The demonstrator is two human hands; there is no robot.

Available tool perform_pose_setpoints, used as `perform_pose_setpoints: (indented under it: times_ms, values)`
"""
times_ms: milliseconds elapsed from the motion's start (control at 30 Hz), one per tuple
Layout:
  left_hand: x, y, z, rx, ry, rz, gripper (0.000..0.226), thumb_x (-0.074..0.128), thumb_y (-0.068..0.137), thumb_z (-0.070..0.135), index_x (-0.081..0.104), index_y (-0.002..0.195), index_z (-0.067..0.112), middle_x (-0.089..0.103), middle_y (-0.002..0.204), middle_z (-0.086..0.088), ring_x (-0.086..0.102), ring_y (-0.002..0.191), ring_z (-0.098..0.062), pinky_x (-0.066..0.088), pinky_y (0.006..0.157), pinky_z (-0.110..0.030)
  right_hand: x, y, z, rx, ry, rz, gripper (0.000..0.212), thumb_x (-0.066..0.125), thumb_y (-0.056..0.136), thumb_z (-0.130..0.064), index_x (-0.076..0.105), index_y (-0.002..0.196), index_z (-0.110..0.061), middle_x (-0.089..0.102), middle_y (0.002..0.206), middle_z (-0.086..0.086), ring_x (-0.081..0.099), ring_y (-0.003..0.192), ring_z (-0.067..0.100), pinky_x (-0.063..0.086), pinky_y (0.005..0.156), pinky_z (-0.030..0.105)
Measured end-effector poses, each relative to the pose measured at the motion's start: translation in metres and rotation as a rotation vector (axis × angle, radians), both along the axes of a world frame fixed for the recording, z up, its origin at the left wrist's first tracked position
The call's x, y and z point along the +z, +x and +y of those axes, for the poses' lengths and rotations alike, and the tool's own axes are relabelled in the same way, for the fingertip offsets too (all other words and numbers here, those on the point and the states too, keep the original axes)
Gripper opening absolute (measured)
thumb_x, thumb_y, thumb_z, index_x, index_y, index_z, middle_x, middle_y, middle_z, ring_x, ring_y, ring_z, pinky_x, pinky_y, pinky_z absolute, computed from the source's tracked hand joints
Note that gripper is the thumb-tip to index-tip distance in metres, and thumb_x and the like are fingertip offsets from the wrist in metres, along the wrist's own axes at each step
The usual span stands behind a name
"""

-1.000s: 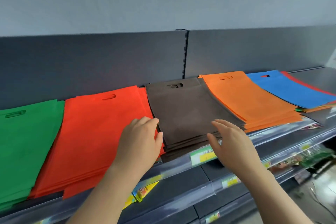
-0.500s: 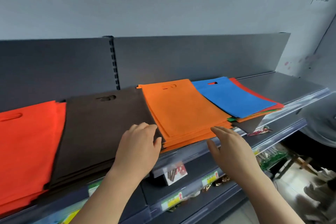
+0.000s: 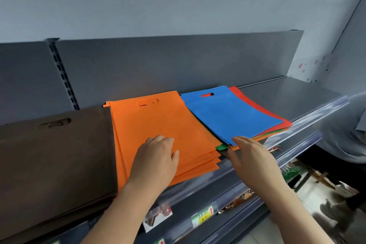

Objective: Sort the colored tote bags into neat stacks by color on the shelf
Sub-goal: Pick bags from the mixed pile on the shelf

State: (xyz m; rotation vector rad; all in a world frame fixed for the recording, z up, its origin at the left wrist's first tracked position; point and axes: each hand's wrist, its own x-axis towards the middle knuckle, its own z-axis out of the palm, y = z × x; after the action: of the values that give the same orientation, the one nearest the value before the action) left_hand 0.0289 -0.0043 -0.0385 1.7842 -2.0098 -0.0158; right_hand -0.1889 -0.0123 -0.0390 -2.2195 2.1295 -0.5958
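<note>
Orange stack [image 3: 158, 121] bears the left hand [image 3: 156, 162]; right hand [image 3: 251, 160] perhaps touches the blue bag [image 3: 227, 113]; both hands released.

free shelf [image 3: 287, 101] at right (unobstructed), back panel [image 3: 178, 65]

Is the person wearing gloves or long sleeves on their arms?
No. The left hand and right hand have no gloves, and no rings or watch show. The forearms have no sleeves on them as far as the bottom edge of the picture.
</note>
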Motion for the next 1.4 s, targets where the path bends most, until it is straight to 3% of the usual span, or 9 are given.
perform_pose_setpoints:
  times_ms: [167, 333, 600, 700, 800, 967, 1133, 1300, 1400]
  values:
    - [0.003, -0.030, -0.042, -0.031, 0.012, 0.008, 0.033, 0.043, 0.097, 0.034, 0.058, 0.120, 0.017, 0.058, 0.117, 0.003, 0.050, 0.111, -0.017, 0.044, 0.093, -0.031, -0.002, -0.025, -0.037, -0.004, 0.013, -0.023, 0.043, 0.048, 0.095, -0.033, 0.050, 0.134, -0.014, 0.052, 0.137, -0.003, 0.046, 0.127, 0.017, 0.037, 0.101, 0.027]
    - [0.002, -0.060, -0.077, -0.030, 0.033, 0.013, 0.030, 0.043, 0.096, 0.033, 0.060, 0.115, 0.016, 0.058, 0.114, 0.003, 0.050, 0.110, -0.017, 0.044, 0.092, -0.033, -0.003, -0.054, -0.077, 0.021, 0.027, -0.008, 0.043, 0.045, 0.096, -0.033, 0.049, 0.135, -0.013, 0.050, 0.139, -0.002, 0.044, 0.128, 0.016, 0.035, 0.102, 0.026]
    - [-0.021, -0.113, -0.126, 0.114, 0.170, 0.015, 0.035, 0.042, 0.096, 0.041, 0.061, 0.089, 0.012, 0.058, 0.091, -0.002, 0.054, 0.091, -0.020, 0.046, 0.079, -0.039, -0.021, -0.107, -0.162, 0.086, 0.094, 0.090, 0.031, 0.046, 0.094, -0.030, 0.061, 0.110, -0.008, 0.061, 0.115, 0.004, 0.055, 0.110, 0.024, 0.044, 0.089, 0.034]
    - [-0.024, -0.126, -0.134, 0.203, 0.204, 0.051, 0.049, 0.039, 0.096, 0.047, 0.047, 0.066, 0.009, 0.048, 0.072, -0.004, 0.050, 0.079, -0.021, 0.043, 0.070, -0.039, -0.030, -0.128, -0.186, 0.107, 0.178, 0.150, 0.026, 0.042, 0.093, -0.033, 0.057, 0.089, -0.013, 0.058, 0.099, 0.001, 0.057, 0.099, 0.024, 0.043, 0.078, 0.034]
    - [-0.023, -0.137, -0.140, 0.300, 0.212, 0.059, 0.052, 0.039, 0.095, 0.052, 0.035, 0.060, 0.013, 0.038, 0.064, -0.001, 0.047, 0.074, -0.021, 0.033, 0.060, -0.035, -0.036, -0.145, -0.204, 0.137, 0.164, 0.174, 0.027, 0.039, 0.094, -0.035, 0.055, 0.087, -0.015, 0.058, 0.097, -0.001, 0.056, 0.094, 0.022, 0.046, 0.074, 0.035]
    - [-0.018, -0.158, -0.147, 0.353, 0.232, 0.153, 0.033, 0.052, 0.091, 0.048, 0.049, 0.078, 0.018, 0.049, 0.086, 0.001, 0.048, 0.078, -0.016, 0.034, 0.062, -0.028, -0.039, -0.159, -0.212, 0.171, 0.108, 0.206, 0.028, 0.036, 0.094, -0.034, 0.055, 0.084, -0.016, 0.059, 0.093, -0.004, 0.055, 0.091, 0.020, 0.045, 0.071, 0.033]
    - [-0.012, -0.177, -0.155, 0.348, 0.064, 0.323, 0.025, 0.066, 0.086, 0.024, 0.059, 0.109, 0.017, 0.056, 0.107, 0.002, 0.056, 0.096, -0.015, 0.043, 0.076, -0.024, -0.044, -0.165, -0.209, 0.312, 0.004, 0.143, 0.024, 0.040, 0.092, -0.030, 0.054, 0.076, -0.017, 0.062, 0.091, -0.003, 0.053, 0.088, 0.022, 0.042, 0.073, 0.033]
    - [-0.011, -0.173, -0.152, 0.406, 0.014, 0.372, 0.028, 0.058, 0.089, 0.006, 0.057, 0.115, 0.013, 0.061, 0.113, 0.000, 0.058, 0.105, -0.018, 0.045, 0.079, -0.023, -0.043, -0.179, -0.216, 0.305, 0.019, -0.009, 0.026, 0.048, 0.092, -0.031, 0.063, 0.102, -0.012, 0.062, 0.109, 0.002, 0.051, 0.103, 0.026, 0.043, 0.088, 0.035]
    - [-0.011, -0.165, -0.147, 0.473, -0.026, 0.389, 0.022, 0.053, 0.092, 0.009, 0.055, 0.114, 0.011, 0.062, 0.101, -0.001, 0.059, 0.079, -0.013, 0.047, 0.061, -0.027, -0.042, -0.181, -0.218, 0.254, 0.078, 0.021, 0.031, 0.045, 0.092, -0.044, 0.055, 0.101, -0.016, 0.057, 0.109, 0.002, 0.049, 0.109, 0.026, 0.040, 0.090, 0.034]
